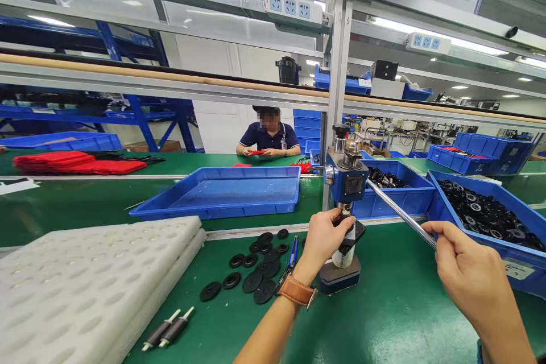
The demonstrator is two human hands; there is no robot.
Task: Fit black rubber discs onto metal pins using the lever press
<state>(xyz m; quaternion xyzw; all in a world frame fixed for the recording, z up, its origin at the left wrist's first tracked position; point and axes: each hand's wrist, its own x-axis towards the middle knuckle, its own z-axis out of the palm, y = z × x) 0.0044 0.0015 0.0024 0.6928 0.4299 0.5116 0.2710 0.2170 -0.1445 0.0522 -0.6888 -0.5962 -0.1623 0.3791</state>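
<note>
A blue hand-lever press (352, 181) stands on the green bench with its dark base (340, 278) in front of me. My left hand (321, 240) is closed at its ram, thumb and fingers pinching a small dark part that they mostly hide. The fingers of my right hand (469, 273) are wrapped round the end of the shiny lever (398, 210), which slopes down toward me. Left of the press lie several black discs and rings (264, 270) and a blue-handled tool (293, 250). Two dark rollers with white ends (173, 330) rest nearer to me.
A white foam tray with round pockets (85, 273) fills the left side. Behind it sits a shallow blue tray (243, 210). Blue bins (524, 250) of black parts stand at right. Across the bench, a person (268, 136) handles something red; red pieces (77, 162) lie far left.
</note>
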